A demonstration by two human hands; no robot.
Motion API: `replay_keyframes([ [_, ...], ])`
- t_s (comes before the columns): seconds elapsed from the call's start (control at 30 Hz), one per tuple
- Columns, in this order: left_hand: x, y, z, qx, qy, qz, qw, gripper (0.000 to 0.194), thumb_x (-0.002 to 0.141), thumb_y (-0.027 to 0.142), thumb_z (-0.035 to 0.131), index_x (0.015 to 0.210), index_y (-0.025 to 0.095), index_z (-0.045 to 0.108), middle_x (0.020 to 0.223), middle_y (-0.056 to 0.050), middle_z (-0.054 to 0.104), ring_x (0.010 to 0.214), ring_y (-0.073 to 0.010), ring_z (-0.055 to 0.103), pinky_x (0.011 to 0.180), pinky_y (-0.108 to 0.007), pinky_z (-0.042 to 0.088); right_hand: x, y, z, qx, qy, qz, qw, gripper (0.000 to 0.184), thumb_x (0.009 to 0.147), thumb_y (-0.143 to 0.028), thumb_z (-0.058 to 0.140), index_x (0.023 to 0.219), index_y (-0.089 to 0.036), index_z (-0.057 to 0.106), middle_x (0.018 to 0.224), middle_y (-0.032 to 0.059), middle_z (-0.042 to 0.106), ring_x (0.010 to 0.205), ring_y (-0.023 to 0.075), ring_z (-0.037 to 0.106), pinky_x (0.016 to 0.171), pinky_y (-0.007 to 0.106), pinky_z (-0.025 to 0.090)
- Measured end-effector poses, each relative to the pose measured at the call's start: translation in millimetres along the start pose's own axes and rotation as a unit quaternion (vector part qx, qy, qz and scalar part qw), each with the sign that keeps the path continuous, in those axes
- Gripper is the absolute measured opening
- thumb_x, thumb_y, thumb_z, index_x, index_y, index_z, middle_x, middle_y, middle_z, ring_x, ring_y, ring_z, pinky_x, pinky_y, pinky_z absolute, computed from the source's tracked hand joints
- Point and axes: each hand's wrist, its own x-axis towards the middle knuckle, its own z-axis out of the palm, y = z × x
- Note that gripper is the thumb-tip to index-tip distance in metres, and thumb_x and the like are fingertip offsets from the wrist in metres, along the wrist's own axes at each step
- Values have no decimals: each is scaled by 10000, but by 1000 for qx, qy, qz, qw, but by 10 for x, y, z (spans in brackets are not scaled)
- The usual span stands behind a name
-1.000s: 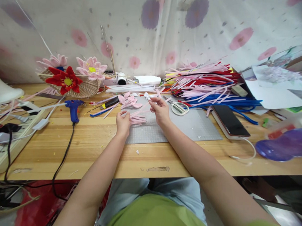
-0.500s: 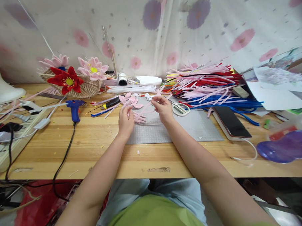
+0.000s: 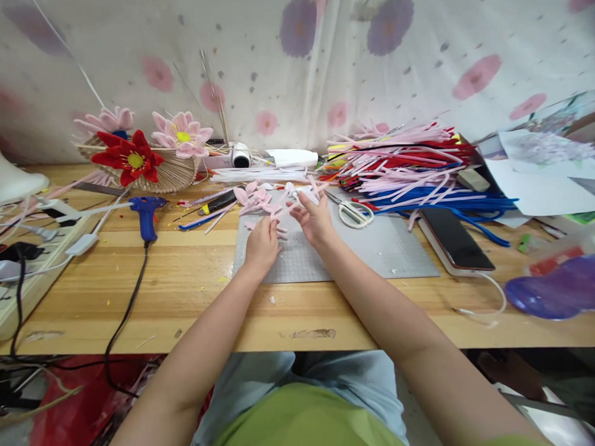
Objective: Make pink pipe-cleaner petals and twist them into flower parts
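Note:
Over the grey cutting mat point(image 3: 378, 252), my left hand point(image 3: 262, 249) pinches a pink pipe cleaner point(image 3: 283, 212) between thumb and fingertips. Close on its right, my right hand point(image 3: 316, 221) has its fingers apart beside the strip's other end; whether they touch it is unclear. Pink fuzzy petals point(image 3: 251, 196) lie just beyond my left hand, and more pink pieces are partly hidden behind it. White-handled scissors point(image 3: 355, 214) rest on the mat to the right of my right hand.
A blue glue gun point(image 3: 148, 216) with a black cord stands at left, near a power strip point(image 3: 38, 267). Finished fuzzy flowers point(image 3: 132, 159) are behind it. Bundled pipe cleaners point(image 3: 398, 159) fill the back right. A phone point(image 3: 456, 239) and purple slime-like object point(image 3: 561, 287) lie at right.
My left hand has moved right, toward my right hand, and now pinches the pink pipe cleaner. My right hand's fingers have spread from a pinch on the strip.

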Motion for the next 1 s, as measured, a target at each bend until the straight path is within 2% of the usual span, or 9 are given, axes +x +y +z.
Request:
replay_keyframes([
  [0.1,-30,60,4,92,-29,33,995,263,910,276,303,861,171,539,860,-93,612,839,-197,574,705,-290,402,-34,60,40,-24,-41,135,990,416,603,-434,722,897,-191,555,649,-19,530,491,61,473,416,177,353],
  [0.2,-51,95,5,155,-52,61,985,289,919,277,279,893,159,542,908,-115,613,873,-207,575,718,-292,392,-61,94,59,-61,-80,169,980,332,595,-430,722,697,-151,573,461,-64,387,389,33,311,354,173,215],
  [0.27,-53,96,11,178,-62,70,980,301,921,267,270,913,154,549,930,-125,614,884,-214,579,718,-297,392,-63,110,55,-80,-78,143,983,316,590,-423,715,655,-152,564,424,-86,321,369,26,242,356,186,158],
  [0.33,-45,86,22,191,-69,66,977,294,917,246,279,927,154,558,932,-127,617,877,-217,586,711,-302,395,-53,136,45,-97,-52,98,989,307,590,-423,701,635,-158,552,418,-92,299,371,29,226,373,201,159],
  [0.43,-28,75,41,197,-77,51,976,277,906,210,303,928,150,573,920,-129,628,871,-216,597,714,-304,401,-32,196,30,-134,3,13,991,307,605,-449,660,645,-165,550,449,-73,354,419,50,311,420,213,234],
  [0.53,-14,79,47,193,-85,42,976,283,900,193,306,924,143,584,915,-132,637,871,-217,605,716,-305,405,-14,256,22,-178,37,-37,983,323,629,-484,616,668,-169,557,505,-44,426,513,83,416,474,217,292],
  [0.8,-24,71,6,174,-85,39,980,299,897,208,307,914,167,603,926,-113,649,866,-213,598,700,-298,397,27,261,-1,-180,34,-33,982,316,616,-474,620,660,-168,554,550,-23,479,578,101,467,511,221,334],
  [1.0,-44,78,-17,115,-18,44,992,294,871,365,420,1037,190,588,959,-74,656,835,-182,592,667,-262,373,15,240,34,-189,23,-39,981,284,624,-442,628,639,-172,540,558,-29,488,552,95,449,517,231,337],
])
